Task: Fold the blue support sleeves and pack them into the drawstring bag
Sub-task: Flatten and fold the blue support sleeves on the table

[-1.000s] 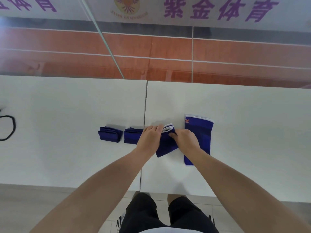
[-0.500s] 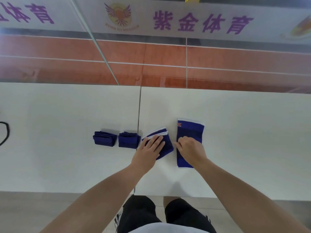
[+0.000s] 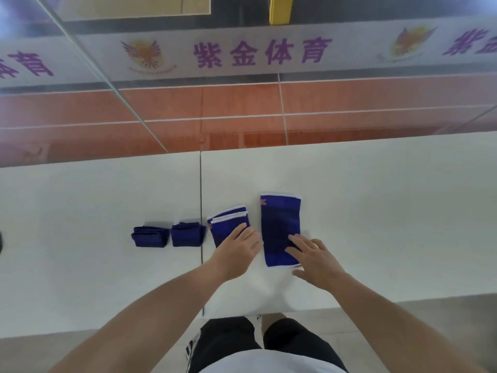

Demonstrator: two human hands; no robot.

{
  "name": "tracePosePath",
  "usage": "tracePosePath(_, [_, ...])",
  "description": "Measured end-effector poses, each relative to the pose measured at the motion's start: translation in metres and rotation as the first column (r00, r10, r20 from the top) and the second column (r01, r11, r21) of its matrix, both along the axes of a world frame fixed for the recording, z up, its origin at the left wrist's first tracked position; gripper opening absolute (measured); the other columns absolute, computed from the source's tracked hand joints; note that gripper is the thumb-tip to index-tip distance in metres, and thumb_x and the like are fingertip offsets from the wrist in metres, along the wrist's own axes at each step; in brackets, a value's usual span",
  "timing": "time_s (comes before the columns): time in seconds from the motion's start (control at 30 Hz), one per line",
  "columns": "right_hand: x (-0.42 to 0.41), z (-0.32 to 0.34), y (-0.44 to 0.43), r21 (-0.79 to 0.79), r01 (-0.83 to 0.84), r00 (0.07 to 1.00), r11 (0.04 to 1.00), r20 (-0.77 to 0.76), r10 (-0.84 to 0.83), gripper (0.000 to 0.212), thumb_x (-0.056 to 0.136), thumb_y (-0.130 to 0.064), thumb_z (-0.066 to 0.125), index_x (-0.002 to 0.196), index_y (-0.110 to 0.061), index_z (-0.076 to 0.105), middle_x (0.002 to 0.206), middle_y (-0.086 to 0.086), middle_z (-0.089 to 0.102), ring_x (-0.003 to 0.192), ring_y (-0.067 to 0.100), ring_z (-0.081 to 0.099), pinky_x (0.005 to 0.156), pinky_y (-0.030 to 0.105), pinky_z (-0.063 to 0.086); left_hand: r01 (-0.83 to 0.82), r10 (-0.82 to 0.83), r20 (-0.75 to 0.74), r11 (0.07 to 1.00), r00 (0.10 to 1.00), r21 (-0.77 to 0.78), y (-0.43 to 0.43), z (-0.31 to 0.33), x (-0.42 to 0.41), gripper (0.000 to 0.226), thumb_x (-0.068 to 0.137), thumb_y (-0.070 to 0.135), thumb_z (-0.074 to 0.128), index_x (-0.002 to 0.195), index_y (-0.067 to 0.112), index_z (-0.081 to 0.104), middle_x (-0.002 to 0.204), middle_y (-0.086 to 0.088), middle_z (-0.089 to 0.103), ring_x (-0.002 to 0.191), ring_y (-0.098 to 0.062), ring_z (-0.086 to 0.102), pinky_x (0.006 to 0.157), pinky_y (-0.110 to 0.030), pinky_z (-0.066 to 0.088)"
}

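Note:
Two small folded blue sleeves [image 3: 150,236] [image 3: 188,234] lie side by side on the white table [image 3: 376,211]. To their right a blue sleeve folded in half [image 3: 226,224], with white trim, lies under my left hand [image 3: 238,249], which rests flat on its near part. Further right a long unfolded blue sleeve [image 3: 279,222] lies flat. My right hand [image 3: 313,255] rests with spread fingers on its near right corner. The drawstring bag is not clearly in view.
A seam [image 3: 201,211] splits the white table in two. A dark object [image 3: 0,242] shows at the far left edge. Beyond the table lies an orange court floor [image 3: 242,109] and a white banner [image 3: 255,52] with purple characters.
My left hand laid the half-folded sleeve down flat and pressed it. My right hand let go of it and moved right onto the unfolded sleeve.

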State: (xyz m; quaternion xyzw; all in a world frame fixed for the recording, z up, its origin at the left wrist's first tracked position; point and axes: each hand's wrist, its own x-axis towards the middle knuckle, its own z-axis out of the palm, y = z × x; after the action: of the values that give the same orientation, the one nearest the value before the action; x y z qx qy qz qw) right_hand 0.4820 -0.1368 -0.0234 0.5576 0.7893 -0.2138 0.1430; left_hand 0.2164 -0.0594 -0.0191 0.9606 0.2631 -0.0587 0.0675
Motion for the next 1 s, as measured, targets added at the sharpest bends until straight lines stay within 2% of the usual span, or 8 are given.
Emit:
tracePosePath(0.1, [0.000,-0.014,-0.008,0.127,-0.001,1.000,0.992,0.008,-0.001,0.046,0.086,-0.037,0.068,0.128,-0.020,0.060,0.152,0.010,0.045,0.140,0.028,0.044,0.106,0.044,0.044,0.037,-0.037,0.000,0.997,0.999,-0.068,-0.016,-0.008,0.020,0.038,0.098,0.020,0.046,0.134,0.009,0.054,0.138,-0.011,0.054,0.133,-0.030,0.044,0.118,-0.046,0.028])
tracePosePath(0.33, [0.001,-0.025,-0.010,0.343,-0.027,0.997,0.939,-0.060,0.050,0.018,0.078,-0.020,0.071,0.094,-0.012,0.073,0.129,0.013,0.067,0.123,0.027,0.061,0.093,0.043,0.052,-0.054,0.042,-0.109,0.992,0.993,-0.115,-0.024,-0.024,0.037,0.067,0.091,0.044,0.063,0.146,0.011,0.043,0.153,-0.011,0.042,0.141,-0.029,0.037,0.118,-0.047,0.029])
tracePosePath(0.43, [0.004,-0.019,-0.005,0.295,0.033,0.992,0.955,-0.125,0.005,0.025,0.076,-0.020,0.066,0.098,-0.009,0.073,0.119,0.011,0.071,0.113,0.026,0.067,0.092,0.041,0.054,-0.056,0.044,-0.098,0.991,0.994,-0.125,-0.021,-0.027,0.041,0.065,0.087,0.037,0.071,0.142,0.013,0.047,0.151,-0.011,0.045,0.138,-0.029,0.042,0.115,-0.046,0.035])
tracePosePath(0.57, [0.010,0.008,0.001,0.042,0.291,0.920,0.956,-0.286,-0.268,0.023,0.086,-0.025,0.052,0.104,-0.014,0.062,0.098,0.002,0.072,0.092,0.028,0.059,0.089,0.037,0.048,-0.089,0.101,0.062,0.980,0.993,-0.178,-0.017,-0.022,0.051,0.049,0.081,0.016,0.076,0.128,0.009,0.062,0.131,-0.011,0.063,0.121,-0.029,0.059,0.104,-0.041,0.047])
tracePosePath(0.63, [0.017,0.019,-0.001,-0.051,0.397,0.852,0.917,-0.351,-0.388,0.022,0.086,-0.032,0.054,0.105,-0.020,0.056,0.091,-0.002,0.069,0.088,0.025,0.057,0.079,0.038,0.049,-0.212,0.278,0.170,0.921,0.945,-0.327,-0.018,-0.012,0.061,0.035,0.083,0.003,0.067,0.117,0.008,0.066,0.112,-0.012,0.069,0.104,-0.030,0.064,0.095,-0.041,0.052])
tracePosePath(0.7, [0.024,0.025,-0.004,-0.094,0.498,0.748,0.862,-0.457,-0.482,0.027,0.085,-0.038,0.059,0.108,-0.026,0.051,0.088,-0.007,0.068,0.078,0.018,0.061,0.072,0.038,0.052,-0.349,0.469,0.135,0.793,0.873,-0.500,-0.017,-0.001,0.069,0.027,0.091,0.004,0.055,0.117,0.012,0.061,0.101,-0.011,0.067,0.092,-0.030,0.062,0.083,-0.042,0.053])
tracePosePath(0.83, [0.020,0.035,-0.002,-0.265,0.624,0.565,0.735,-0.496,-0.659,0.049,0.089,-0.032,0.069,0.128,-0.031,0.040,0.113,-0.018,0.067,0.097,-0.002,0.058,0.083,0.023,0.047,-0.452,0.594,0.028,0.641,0.804,-0.621,-0.009,0.010,0.068,0.012,0.104,0.025,0.042,0.111,0.021,0.051,0.084,-0.004,0.067,0.069,-0.022,0.064,0.068,-0.044,0.055])
tracePosePath(1.0, [0.009,0.023,0.019,-0.324,0.735,0.445,0.596,-0.434,-0.784,0.019,0.099,-0.023,0.056,0.118,-0.020,0.060,0.102,-0.010,0.067,0.099,0.018,0.064,0.081,0.026,0.043,-0.548,0.718,-0.047,0.486,0.695,-0.680,0.005,0.024,0.074,0.030,0.106,0.035,0.037,0.132,0.021,0.044,0.092,-0.003,0.066,0.078,-0.021,0.064,0.074,-0.038,0.054])
